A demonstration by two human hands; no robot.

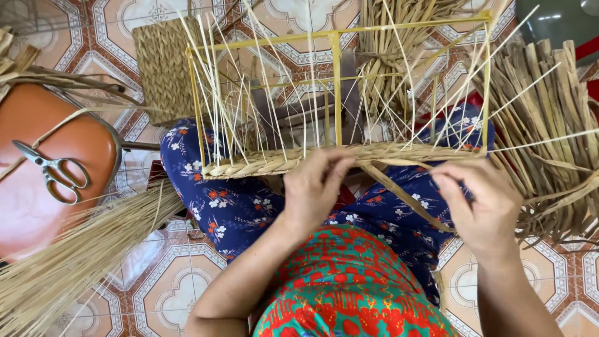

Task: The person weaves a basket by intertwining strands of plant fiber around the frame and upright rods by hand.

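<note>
Patterned tile floor [175,274] lies below; scissors [53,171] sit at nine o'clock. Left hand [315,187] pinches the woven braid [274,162]. Right hand [483,203] grasps a flat strand [405,196].

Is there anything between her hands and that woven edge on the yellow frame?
Nothing visible. The left hand already presses its fingers on the braided edge of the yellow frame. The right hand holds a flat straw strip that runs straight up to that edge.

I see my left hand [318,187] pinching the woven band [324,157] along the yellow wire frame [337,81], while my right hand [483,203] pulls a flat fibre strip [405,198]. Scissors [53,171] lie on the orange stool [37,206].
</note>
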